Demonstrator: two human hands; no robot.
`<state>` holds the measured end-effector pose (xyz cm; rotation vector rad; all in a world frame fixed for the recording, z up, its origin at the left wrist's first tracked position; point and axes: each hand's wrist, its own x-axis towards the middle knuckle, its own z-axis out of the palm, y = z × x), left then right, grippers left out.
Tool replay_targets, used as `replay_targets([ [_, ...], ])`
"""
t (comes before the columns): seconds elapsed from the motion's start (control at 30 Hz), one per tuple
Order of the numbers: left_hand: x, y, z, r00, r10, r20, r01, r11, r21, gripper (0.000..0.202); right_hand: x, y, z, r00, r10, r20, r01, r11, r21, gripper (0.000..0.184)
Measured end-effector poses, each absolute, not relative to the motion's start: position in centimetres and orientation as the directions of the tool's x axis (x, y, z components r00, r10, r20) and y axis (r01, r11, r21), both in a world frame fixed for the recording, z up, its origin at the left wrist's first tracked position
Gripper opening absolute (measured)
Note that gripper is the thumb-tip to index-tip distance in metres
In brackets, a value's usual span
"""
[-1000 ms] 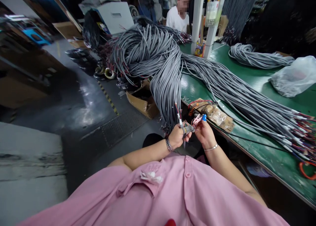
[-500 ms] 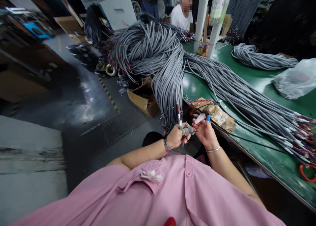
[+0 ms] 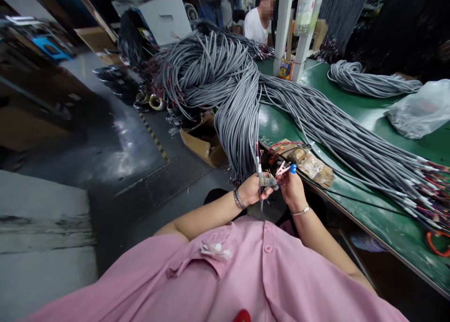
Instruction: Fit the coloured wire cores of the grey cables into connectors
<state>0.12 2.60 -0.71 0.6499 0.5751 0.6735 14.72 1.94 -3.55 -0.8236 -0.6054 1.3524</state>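
Observation:
My left hand is closed round a grey cable, which stands nearly upright with stripped red, black and white wire ends above the fist. Grey wrapping covers its thumb, and more fine bare wires stick out there. Close beside it, my right hand has bent fingers and a blue cover on one fingertip. A slim pale pink object lies between its fingers, its kind unclear. The right fingertips are partly hidden near the left thumb.
Bundled grey cables hang over the edge of the green table. A taped wooden block lies at its edge, a plastic bag at right. Below stands a cardboard box. Across the table sits a person.
My right hand has turned, so its palm shows less and the pale pink object is tilted differently. The left hand keeps its hold on the cable. The view has shifted slightly.

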Motion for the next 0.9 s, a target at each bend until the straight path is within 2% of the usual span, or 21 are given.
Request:
replay_targets([
  [0.07,0.2,2.6,-0.7,0.647,0.71,-0.277,-0.372,0.611,0.699,0.028,14.7,2.3,-3.5,0.021,0.992,-0.128,-0.694,-0.078,-0.716,0.04],
  [0.13,0.2,2.7,-0.8,0.644,0.709,-0.288,-0.367,0.617,0.696,0.028,14.6,2.6,-3.4,-0.028,0.986,-0.162,-0.749,-0.128,-0.65,0.037],
  [0.33,0.3,2.7,-1.2,0.626,0.713,-0.316,-0.326,0.607,0.725,0.027,14.4,2.9,-3.4,0.006,0.971,-0.24,-0.803,-0.139,-0.58,0.029],
  [0.63,-0.2,1.3,-1.4,0.557,0.781,-0.281,-0.274,0.493,0.826,0.032,15.1,1.8,-2.7,-0.096,0.975,-0.202,-0.777,-0.2,-0.597,0.045],
  [0.77,-0.2,-0.2,-0.8,0.45,0.86,-0.242,-0.283,0.394,0.874,0.035,15.6,1.5,-2.7,-0.141,0.974,-0.179,-0.756,-0.223,-0.616,0.035],
  [0.9,0.3,-0.9,-0.2,0.34,0.916,-0.212,-0.32,0.325,0.89,0.036,15.7,1.4,-2.8,-0.087,0.983,-0.16,-0.716,-0.173,-0.676,0.031],
])
